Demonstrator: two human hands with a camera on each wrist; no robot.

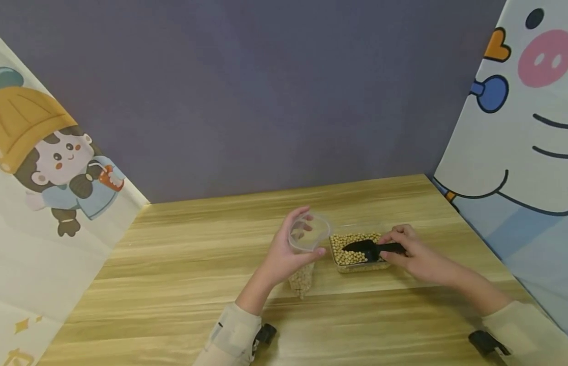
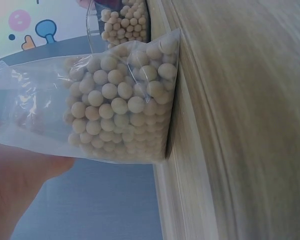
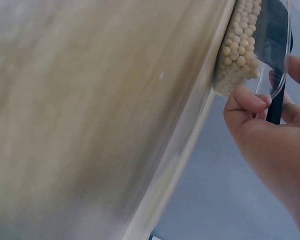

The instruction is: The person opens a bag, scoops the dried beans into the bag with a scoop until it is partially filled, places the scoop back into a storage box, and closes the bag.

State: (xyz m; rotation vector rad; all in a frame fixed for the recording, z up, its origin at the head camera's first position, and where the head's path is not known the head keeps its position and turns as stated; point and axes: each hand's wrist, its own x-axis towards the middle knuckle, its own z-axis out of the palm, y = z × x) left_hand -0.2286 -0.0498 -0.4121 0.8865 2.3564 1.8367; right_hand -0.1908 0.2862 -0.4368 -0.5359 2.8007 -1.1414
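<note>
A clear plastic bag [image 2: 35, 100], partly filled with soybeans [image 2: 115, 107], stands upright on the table. My left hand [image 1: 281, 256] grips it near the top, fingers and thumb curved round the spread mouth. To its right is a clear rectangular container [image 1: 357, 269] of soybeans. My right hand [image 1: 418, 259] pinches the handle of a small black scoop [image 1: 367, 248] between thumb and fingers. The scoop's blade lies among the beans, pointing left. In the right wrist view, the container wall partly covers the scoop.
The wood-grain table [image 1: 183, 284] spreads out on both sides. A grey panel [image 1: 265, 101] rises behind it. Printed cartoon panels flank the table at left [image 1: 18, 244] and right [image 1: 508, 168].
</note>
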